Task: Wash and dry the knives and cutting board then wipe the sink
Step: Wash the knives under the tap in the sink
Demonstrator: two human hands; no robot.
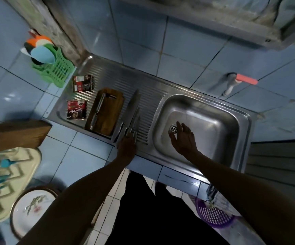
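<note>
Head view: left hand grips the knives by their handles on the drainboard; right hand hovers open over the sink. Lift blades pointing away, slowly.

Dim rm, blue tile walls & counter.

A brown wooden cutting board lies flat on the ribbed steel drainboard, with one steel knife resting along its left side. Just right of the board, several steel knives lie bunched, blades pointing toward the back wall. The steel sink basin sits at the right end.
</note>
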